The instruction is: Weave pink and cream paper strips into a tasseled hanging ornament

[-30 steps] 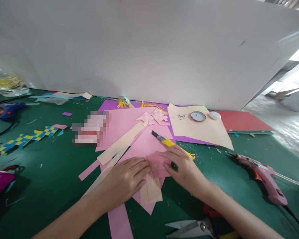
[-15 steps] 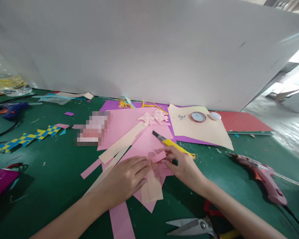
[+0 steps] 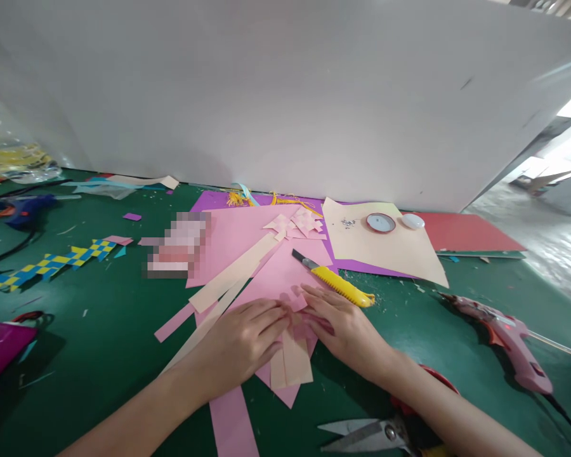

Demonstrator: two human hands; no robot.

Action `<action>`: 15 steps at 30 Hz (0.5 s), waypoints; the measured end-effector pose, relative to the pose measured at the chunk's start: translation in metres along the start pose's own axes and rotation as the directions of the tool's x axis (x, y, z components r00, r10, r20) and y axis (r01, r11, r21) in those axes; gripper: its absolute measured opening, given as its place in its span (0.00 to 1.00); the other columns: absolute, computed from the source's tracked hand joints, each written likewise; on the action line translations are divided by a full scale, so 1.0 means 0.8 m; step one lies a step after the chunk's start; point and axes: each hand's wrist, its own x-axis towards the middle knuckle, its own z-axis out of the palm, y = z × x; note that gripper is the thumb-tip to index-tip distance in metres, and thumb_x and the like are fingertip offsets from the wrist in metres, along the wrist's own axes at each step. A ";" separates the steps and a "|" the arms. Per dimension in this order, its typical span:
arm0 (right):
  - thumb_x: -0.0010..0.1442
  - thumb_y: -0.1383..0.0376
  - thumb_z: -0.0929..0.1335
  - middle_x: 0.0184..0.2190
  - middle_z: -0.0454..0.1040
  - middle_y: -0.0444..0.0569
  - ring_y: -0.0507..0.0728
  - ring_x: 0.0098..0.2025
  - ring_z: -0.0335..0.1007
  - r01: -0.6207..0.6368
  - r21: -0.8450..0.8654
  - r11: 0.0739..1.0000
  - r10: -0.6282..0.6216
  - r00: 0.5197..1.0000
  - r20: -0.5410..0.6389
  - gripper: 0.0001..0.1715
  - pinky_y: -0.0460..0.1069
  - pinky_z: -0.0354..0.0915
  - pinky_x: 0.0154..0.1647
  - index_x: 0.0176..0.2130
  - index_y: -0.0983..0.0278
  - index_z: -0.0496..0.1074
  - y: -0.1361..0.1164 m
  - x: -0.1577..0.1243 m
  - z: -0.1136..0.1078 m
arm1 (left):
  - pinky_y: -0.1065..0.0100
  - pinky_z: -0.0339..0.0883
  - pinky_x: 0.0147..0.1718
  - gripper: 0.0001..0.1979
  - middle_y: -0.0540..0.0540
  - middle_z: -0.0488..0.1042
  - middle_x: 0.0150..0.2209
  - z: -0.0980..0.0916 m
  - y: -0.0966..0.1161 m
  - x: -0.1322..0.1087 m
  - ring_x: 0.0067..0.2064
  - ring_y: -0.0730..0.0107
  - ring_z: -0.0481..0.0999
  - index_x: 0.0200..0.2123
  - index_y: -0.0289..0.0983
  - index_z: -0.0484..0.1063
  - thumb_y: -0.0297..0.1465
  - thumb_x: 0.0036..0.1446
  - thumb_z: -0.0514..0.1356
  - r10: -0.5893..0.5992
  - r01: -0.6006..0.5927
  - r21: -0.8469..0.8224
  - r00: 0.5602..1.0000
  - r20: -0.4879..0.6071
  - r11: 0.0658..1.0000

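My left hand (image 3: 250, 333) is closed, its fingertips pressing on crossed pink and cream paper strips. From the other side my right hand (image 3: 340, 320) has its fingers together on a short pink paper strip (image 3: 298, 301) at the crossing. Two cream strips (image 3: 291, 362) stick out below the fingers over a pink sheet (image 3: 290, 263). The exact grip at the fingertips is partly hidden. A yellow utility knife (image 3: 343, 285) lies just beyond my right hand. Scissors (image 3: 356, 437) lie partly under my right forearm.
A pink glue gun (image 3: 516, 349) lies at the right. Small woven pink-and-cream pieces (image 3: 304, 222) rest on the sheets behind. A cream sheet (image 3: 361, 251) bears a round tin (image 3: 380, 223). At the left are a blue-yellow woven strip (image 3: 59, 261) and a blue glue gun (image 3: 31, 211).
My right hand has moved slightly left and flattened over the crossing, bringing the short pink strip down with it. My left hand has barely moved.
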 end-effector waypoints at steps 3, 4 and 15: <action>0.63 0.68 0.62 0.54 0.70 0.55 0.58 0.58 0.64 0.007 -0.018 1.000 -0.007 1.000 0.013 0.22 0.57 0.65 0.57 0.56 0.65 0.66 0.000 -0.001 0.001 | 0.58 0.68 0.52 0.17 0.41 0.73 0.52 0.000 0.000 0.000 0.55 0.60 0.70 0.55 0.33 0.67 0.30 0.64 0.52 -0.003 0.003 -0.004 1.000 0.011 1.000; 0.63 0.68 0.62 0.55 0.69 0.55 0.58 0.58 0.64 0.010 -0.026 1.000 -0.009 1.000 0.015 0.22 0.57 0.65 0.57 0.56 0.65 0.65 0.000 -0.001 0.001 | 0.58 0.68 0.52 0.17 0.41 0.73 0.52 0.000 0.000 0.000 0.55 0.60 0.70 0.55 0.33 0.67 0.30 0.64 0.52 -0.005 0.005 -0.001 1.000 0.014 1.000; 0.59 0.67 0.66 0.55 0.69 0.56 0.61 0.58 0.64 0.025 -0.051 0.998 -0.025 1.000 0.008 0.28 0.59 0.66 0.56 0.58 0.66 0.63 0.000 -0.003 -0.005 | 0.57 0.69 0.52 0.18 0.41 0.72 0.53 0.001 -0.001 0.001 0.55 0.59 0.70 0.55 0.32 0.67 0.30 0.64 0.52 0.000 0.000 0.007 1.000 0.024 1.000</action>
